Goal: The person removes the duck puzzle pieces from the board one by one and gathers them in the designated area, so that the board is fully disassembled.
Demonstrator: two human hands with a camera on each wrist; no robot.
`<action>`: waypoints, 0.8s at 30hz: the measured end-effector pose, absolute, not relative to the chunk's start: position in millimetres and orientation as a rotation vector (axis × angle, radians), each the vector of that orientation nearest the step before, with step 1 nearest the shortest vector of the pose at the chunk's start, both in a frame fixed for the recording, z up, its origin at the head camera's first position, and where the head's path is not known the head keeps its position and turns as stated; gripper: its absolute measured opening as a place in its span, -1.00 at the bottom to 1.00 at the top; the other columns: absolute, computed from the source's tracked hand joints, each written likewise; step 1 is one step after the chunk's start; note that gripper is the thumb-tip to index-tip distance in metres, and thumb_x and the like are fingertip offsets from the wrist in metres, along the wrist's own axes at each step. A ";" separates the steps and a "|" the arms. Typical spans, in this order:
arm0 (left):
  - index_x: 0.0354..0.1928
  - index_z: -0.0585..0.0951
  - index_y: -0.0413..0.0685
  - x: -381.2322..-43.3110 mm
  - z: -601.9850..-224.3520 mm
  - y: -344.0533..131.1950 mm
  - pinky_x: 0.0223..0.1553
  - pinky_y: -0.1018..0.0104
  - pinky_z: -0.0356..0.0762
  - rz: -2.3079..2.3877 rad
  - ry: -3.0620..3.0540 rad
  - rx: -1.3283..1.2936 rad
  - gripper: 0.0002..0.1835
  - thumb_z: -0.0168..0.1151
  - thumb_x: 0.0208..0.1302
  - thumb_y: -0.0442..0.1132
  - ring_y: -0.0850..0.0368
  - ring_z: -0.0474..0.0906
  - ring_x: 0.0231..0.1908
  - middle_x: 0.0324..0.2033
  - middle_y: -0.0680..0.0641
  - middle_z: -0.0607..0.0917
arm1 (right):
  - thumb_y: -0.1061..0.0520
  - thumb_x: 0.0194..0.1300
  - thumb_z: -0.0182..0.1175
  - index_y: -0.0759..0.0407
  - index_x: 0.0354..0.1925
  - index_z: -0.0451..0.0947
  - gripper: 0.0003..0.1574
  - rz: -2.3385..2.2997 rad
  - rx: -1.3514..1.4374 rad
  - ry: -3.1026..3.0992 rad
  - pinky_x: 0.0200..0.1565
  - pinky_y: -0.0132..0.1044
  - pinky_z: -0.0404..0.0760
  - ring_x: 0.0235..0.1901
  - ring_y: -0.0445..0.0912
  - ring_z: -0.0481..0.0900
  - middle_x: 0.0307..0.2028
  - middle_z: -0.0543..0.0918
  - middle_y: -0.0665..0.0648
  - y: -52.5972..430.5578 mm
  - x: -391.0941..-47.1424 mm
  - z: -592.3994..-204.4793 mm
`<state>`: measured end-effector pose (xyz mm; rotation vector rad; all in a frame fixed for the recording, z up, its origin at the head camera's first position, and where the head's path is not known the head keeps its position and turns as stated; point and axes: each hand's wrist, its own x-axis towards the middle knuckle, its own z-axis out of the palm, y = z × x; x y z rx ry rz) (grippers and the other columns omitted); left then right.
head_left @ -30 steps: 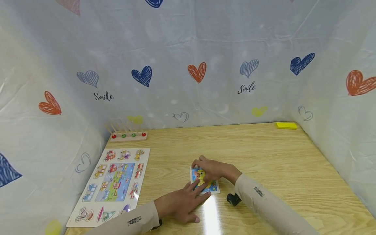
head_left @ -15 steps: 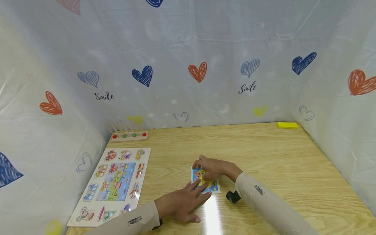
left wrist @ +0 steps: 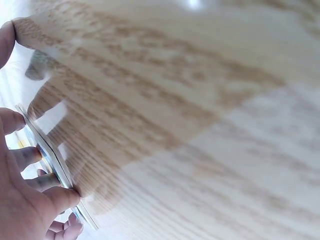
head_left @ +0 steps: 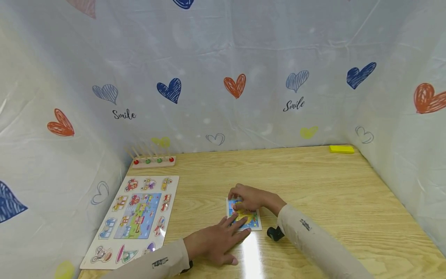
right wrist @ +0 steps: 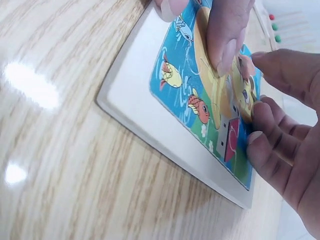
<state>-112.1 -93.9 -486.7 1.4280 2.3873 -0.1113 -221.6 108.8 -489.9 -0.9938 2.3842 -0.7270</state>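
Note:
A small white-framed picture puzzle [head_left: 255, 223] with a duck and fish lies on the table. My left hand [head_left: 217, 240] rests across its near left part, fingers spread and mostly straight. In the left wrist view, that hand's fingertips [left wrist: 70, 195] lie along the board's edge. My right hand [head_left: 252, 197] bends over the far side, fingers curled. The right wrist view shows its thumb and fingers [right wrist: 260, 145] pinching a puzzle piece [right wrist: 245, 95] with part of the duck. Left fingers [right wrist: 227, 45] press the picture beside it.
At the left lies a large knobbed vehicle puzzle board [head_left: 170, 217]. Behind it stands a wooden peg rack [head_left: 155, 164] with red and green beads. A yellow block [head_left: 341, 149] sits at the back right corner. Heart-printed curtains [head_left: 258, 116] enclose the table.
My right thumb has shifted slightly left and away from me, so the duck's head is now covered. The left hand stays in place on the board.

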 end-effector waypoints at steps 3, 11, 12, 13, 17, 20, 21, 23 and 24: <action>0.63 -0.13 0.18 -111.8 -486.0 -94.0 0.45 -0.13 0.18 -0.117 2.388 1.426 -0.09 -0.22 0.42 0.44 -0.26 -0.20 0.57 0.61 -0.13 -0.17 | 0.00 0.44 0.24 -0.04 0.08 0.56 -0.72 -0.743 -1.015 2.394 -0.03 -0.21 0.55 -0.07 -0.12 0.49 -0.01 0.50 0.06 107.2 -221.7 -490.1; 0.63 -0.14 0.18 -112.1 -487.8 -94.3 0.45 -0.13 0.18 -0.110 2.387 1.425 -0.09 -0.23 0.42 0.44 -0.26 -0.21 0.58 0.61 -0.13 -0.18 | 0.03 0.37 0.32 -0.01 0.01 0.56 -0.73 -0.765 -1.037 2.419 0.00 -0.19 0.57 -0.05 -0.10 0.53 -0.06 0.54 0.02 103.3 -222.1 -492.1; 0.63 -0.14 0.18 -112.0 -488.1 -94.1 0.45 -0.13 0.18 -0.112 2.388 1.425 -0.08 -0.23 0.42 0.45 -0.26 -0.21 0.58 0.61 -0.12 -0.18 | 0.04 0.37 0.33 0.00 0.00 0.56 -0.73 -0.773 -1.041 2.415 -0.01 -0.21 0.57 -0.07 -0.11 0.53 -0.07 0.55 0.01 103.0 -222.2 -492.5; 0.63 -0.14 0.18 -112.1 -488.4 -94.0 0.46 -0.13 0.18 -0.113 2.389 1.425 -0.08 -0.23 0.42 0.45 -0.26 -0.21 0.58 0.61 -0.12 -0.18 | 0.05 0.36 0.33 0.01 -0.01 0.55 -0.73 -0.785 -1.041 2.410 -0.03 -0.24 0.57 -0.09 -0.13 0.54 -0.08 0.56 0.00 102.5 -222.3 -492.5; 0.63 -0.14 0.18 -111.8 -488.0 -94.2 0.46 -0.11 0.18 -0.111 2.390 1.430 -0.08 -0.22 0.41 0.45 -0.26 -0.20 0.58 0.61 -0.13 -0.18 | 0.10 0.36 0.33 0.05 -0.01 0.52 -0.73 -0.856 -1.014 2.354 -0.19 -0.32 0.59 -0.24 -0.16 0.54 -0.12 0.57 0.00 101.8 -222.7 -493.0; 0.63 -0.14 0.17 -111.7 -486.5 -94.5 0.45 -0.11 0.18 -0.104 2.390 1.433 -0.08 -0.21 0.42 0.44 -0.26 -0.20 0.58 0.61 -0.13 -0.17 | 0.10 0.36 0.33 0.06 -0.01 0.50 -0.71 -0.891 -0.995 2.332 -0.26 -0.34 0.59 -0.29 -0.18 0.54 -0.11 0.57 0.02 101.8 -223.5 -494.4; 0.63 -0.13 0.17 -111.7 -486.1 -94.5 0.45 -0.11 0.19 -0.103 2.389 1.432 -0.08 -0.20 0.42 0.44 -0.26 -0.19 0.58 0.61 -0.13 -0.17 | 0.10 0.36 0.33 0.06 0.00 0.50 -0.70 -0.895 -0.993 2.330 -0.27 -0.34 0.60 -0.30 -0.17 0.54 -0.12 0.57 0.02 102.0 -223.9 -495.0; 0.63 -0.13 0.17 -111.5 -484.8 -94.5 0.46 -0.11 0.18 -0.101 2.388 1.430 -0.08 -0.20 0.42 0.43 -0.26 -0.19 0.58 0.61 -0.13 -0.16 | 0.09 0.34 0.34 0.05 -0.02 0.50 -0.71 -0.900 -1.000 2.334 -0.22 -0.35 0.58 -0.26 -0.19 0.52 -0.14 0.58 0.00 102.2 -224.7 -496.0; 0.63 -0.13 0.17 -111.4 -484.2 -94.6 0.46 -0.11 0.18 -0.100 2.387 1.429 -0.08 -0.19 0.42 0.43 -0.26 -0.19 0.58 0.61 -0.13 -0.16 | 0.09 0.34 0.35 0.04 -0.03 0.51 -0.71 -0.905 -1.007 2.330 -0.20 -0.35 0.57 -0.25 -0.18 0.52 -0.15 0.58 -0.01 102.6 -225.0 -496.3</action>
